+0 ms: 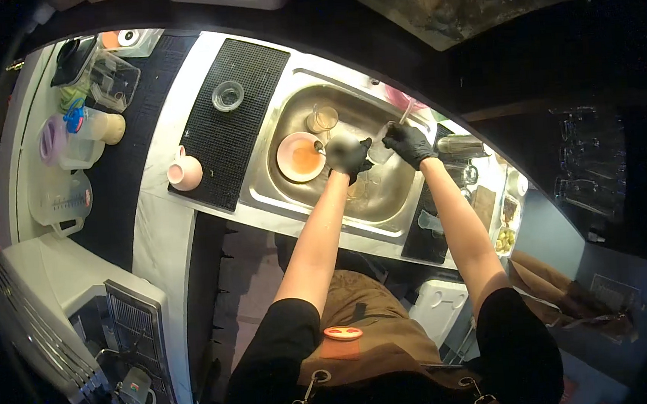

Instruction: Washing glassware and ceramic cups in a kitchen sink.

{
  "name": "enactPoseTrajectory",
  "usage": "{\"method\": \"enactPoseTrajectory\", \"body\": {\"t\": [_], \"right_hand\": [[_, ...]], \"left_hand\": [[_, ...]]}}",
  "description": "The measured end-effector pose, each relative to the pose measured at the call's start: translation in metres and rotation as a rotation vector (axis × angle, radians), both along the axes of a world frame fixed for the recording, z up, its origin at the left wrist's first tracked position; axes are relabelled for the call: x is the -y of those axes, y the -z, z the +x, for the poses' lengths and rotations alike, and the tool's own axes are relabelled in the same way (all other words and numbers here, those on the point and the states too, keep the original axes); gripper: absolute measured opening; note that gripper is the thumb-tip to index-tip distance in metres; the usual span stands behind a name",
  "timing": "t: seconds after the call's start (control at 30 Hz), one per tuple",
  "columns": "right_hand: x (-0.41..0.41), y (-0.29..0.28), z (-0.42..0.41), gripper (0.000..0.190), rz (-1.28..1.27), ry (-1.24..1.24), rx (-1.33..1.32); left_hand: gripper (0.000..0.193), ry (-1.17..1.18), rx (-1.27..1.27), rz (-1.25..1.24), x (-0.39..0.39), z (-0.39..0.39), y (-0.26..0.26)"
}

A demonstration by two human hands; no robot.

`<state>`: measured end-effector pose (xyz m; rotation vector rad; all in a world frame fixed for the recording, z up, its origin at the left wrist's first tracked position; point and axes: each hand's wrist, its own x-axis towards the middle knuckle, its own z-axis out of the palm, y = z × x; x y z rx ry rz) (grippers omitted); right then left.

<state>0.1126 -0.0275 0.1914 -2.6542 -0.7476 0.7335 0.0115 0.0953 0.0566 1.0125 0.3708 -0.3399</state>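
Both hands wear black gloves and reach over a stainless steel sink (289, 114). My left hand (353, 156) has its fingers partly spread, but a blurred patch covers part of it, so whether it holds anything is unclear. Curled fingers of my right hand (407, 141) touch a clear container (380, 148) near the sink's right side. Beside my left hand lie a pink bowl (296, 161) with orange-brown liquid in it and a spoon (318, 146) at its edge. A glass cup (323, 118) lies above the bowl, and another glass (358, 189) is below my left hand.
Left of the sink, a black mat (224, 147) bears a small clear cup (228, 96) and, at its edge, a pink mug (185, 173). Pitchers (64, 197) stand along the far-left counter. Glassware (460, 147) and food containers (505, 240) line the right side.
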Motion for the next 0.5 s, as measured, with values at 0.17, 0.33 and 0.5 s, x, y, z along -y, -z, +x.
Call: {"method": "enactPoseTrajectory", "body": {"t": [0.17, 0.33, 0.5], "right_hand": [[0.02, 0.025, -0.003, 0.036, 0.286, 0.186, -0.177], [0.043, 0.06, -0.003, 0.026, 0.829, 0.721, -0.783], [-0.029, 0.051, -0.041, 0.029, 0.674, 1.122, -0.959]], "left_hand": [[0.054, -0.042, -0.079, 0.053, 0.012, 0.015, 0.024], [0.049, 0.09, 0.497, 1.118, -0.008, 0.019, -0.002], [0.045, -0.481, 0.155, 0.605, -0.024, -0.02, -0.022]]}}
